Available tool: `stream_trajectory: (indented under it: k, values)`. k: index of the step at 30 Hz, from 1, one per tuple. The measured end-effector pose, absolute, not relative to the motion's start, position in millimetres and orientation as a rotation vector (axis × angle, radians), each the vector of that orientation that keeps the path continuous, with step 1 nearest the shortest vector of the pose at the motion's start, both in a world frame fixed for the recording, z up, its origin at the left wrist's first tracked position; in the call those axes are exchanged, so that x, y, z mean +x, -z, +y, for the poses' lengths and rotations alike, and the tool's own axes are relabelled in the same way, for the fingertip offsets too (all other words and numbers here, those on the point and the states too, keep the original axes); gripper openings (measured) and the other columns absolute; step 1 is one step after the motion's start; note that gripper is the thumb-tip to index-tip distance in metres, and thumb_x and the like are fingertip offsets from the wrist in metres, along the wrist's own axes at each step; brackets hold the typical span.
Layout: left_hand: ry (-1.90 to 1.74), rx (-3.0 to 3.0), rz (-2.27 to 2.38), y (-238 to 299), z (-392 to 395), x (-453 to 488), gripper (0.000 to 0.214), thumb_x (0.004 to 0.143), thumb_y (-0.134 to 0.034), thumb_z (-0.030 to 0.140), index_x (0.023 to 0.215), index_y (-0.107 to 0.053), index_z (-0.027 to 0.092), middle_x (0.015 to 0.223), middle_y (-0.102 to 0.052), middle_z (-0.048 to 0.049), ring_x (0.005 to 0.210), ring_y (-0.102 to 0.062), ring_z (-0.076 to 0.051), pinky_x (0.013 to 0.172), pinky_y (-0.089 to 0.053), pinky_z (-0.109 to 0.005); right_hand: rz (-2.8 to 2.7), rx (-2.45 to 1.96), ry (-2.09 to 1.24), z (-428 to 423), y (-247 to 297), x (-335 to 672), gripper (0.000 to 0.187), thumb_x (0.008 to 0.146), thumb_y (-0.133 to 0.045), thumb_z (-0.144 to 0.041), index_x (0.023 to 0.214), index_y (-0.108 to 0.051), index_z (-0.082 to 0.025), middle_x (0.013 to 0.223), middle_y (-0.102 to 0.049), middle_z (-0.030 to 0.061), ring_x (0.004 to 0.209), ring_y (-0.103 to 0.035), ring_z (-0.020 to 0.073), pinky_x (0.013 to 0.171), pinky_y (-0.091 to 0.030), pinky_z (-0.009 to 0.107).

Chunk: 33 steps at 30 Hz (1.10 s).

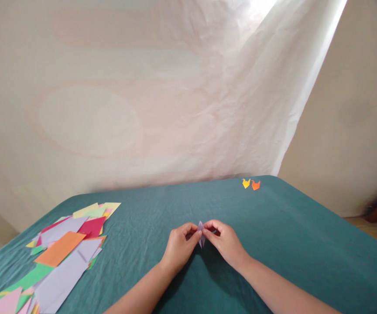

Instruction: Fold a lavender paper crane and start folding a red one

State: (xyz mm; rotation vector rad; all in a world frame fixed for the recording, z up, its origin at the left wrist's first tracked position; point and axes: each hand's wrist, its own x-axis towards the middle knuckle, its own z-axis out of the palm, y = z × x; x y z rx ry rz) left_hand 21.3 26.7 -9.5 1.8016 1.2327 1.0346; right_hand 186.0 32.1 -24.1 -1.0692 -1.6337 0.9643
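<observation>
A small folded piece of lilac paper (201, 240), narrow and pointed at top and bottom, is held upright over the table between my two hands. My left hand (181, 245) pinches its left side between thumb and fingers. On the other side, my right hand (225, 242) has thumb and fingertips closed on its right edge. The fingertips cover part of the folds, so the inner layers are hidden.
Loose coloured paper sheets (62, 248) lie in a spread pile at the left of the green cloth-covered table (136, 218). A yellow origami bird (246, 183) and an orange origami bird (255, 186) rest at the far right edge. A pale sheet (175, 109) hangs behind.
</observation>
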Motion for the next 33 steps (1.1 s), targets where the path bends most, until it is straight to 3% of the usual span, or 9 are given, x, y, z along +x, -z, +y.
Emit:
stream_trajectory:
  k: [8,19,33]
  values:
    - [-0.992,1.550,1.198,18.0,34.4,19.8,0.022,0.074,-0.063,0.036,0.070,-0.065,0.014,0.064,-0.064,-0.0017,0.056,-0.055,-0.012,0.055,-0.041,-0.022,-1.615,-1.104,-0.918,32.9,25.0,186.3,0.016,0.085,-0.055,-0.031,0.083,-0.064,-0.017,0.077,-0.065,0.0009,0.071,-0.059,0.0153,0.066,-0.044,0.024]
    - [-0.970,1.725,1.247,13.4,28.6,24.0,0.023,0.077,-0.058,0.035,0.069,-0.065,0.015,0.063,-0.062,-0.0013,0.059,-0.054,-0.013,0.056,-0.039,-0.021,-1.604,-1.068,-0.937,30.0,20.2,185.4,0.016,0.082,-0.058,-0.032,0.079,-0.065,-0.018,0.078,-0.065,0.0014,0.074,-0.060,0.0159,0.066,-0.045,0.024]
    - [-1.102,1.240,1.108,13.7,39.5,17.1,0.025,0.074,-0.066,0.037,0.082,-0.063,0.014,0.076,-0.067,-0.0057,0.069,-0.062,-0.015,0.060,-0.048,-0.023,-1.631,-1.112,-1.027,33.3,29.7,185.9,0.023,0.081,-0.059,-0.039,0.076,-0.063,-0.017,0.065,-0.058,-0.0018,0.059,-0.051,0.0118,0.054,-0.038,0.021]
